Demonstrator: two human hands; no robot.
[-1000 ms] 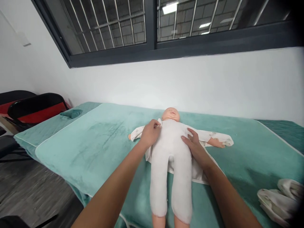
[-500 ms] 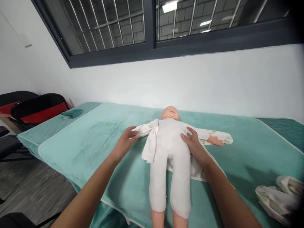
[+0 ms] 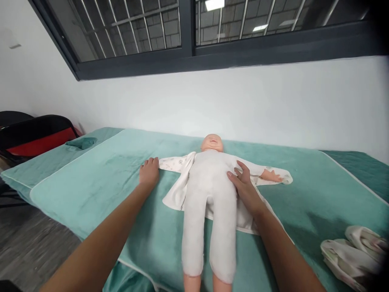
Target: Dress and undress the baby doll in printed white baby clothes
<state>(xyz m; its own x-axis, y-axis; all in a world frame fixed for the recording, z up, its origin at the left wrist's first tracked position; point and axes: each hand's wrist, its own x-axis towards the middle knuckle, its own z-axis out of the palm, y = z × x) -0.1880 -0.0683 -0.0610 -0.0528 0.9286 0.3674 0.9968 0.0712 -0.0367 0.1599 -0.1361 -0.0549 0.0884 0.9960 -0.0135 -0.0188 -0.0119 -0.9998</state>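
A baby doll (image 3: 209,190) with a white cloth body lies face up on a teal towel (image 3: 100,182). An opened white printed garment (image 3: 178,188) is spread under it, with both sleeves stretched out sideways. My left hand (image 3: 148,173) rests at the cuff of the left-side sleeve, fingers curled on the fabric; whether it grips the cuff is hidden. My right hand (image 3: 243,186) lies flat on the doll's side with fingers spread, holding nothing.
A bundle of folded white clothes (image 3: 352,253) sits at the lower right. Black and red chairs (image 3: 33,134) stand at the far left beside the bed. A white wall and a barred window (image 3: 194,28) lie beyond.
My left hand moved from the doll's chest leftward along the sleeve to its cuff, and the garment's left front panel now lies open. My right hand stayed on the doll.
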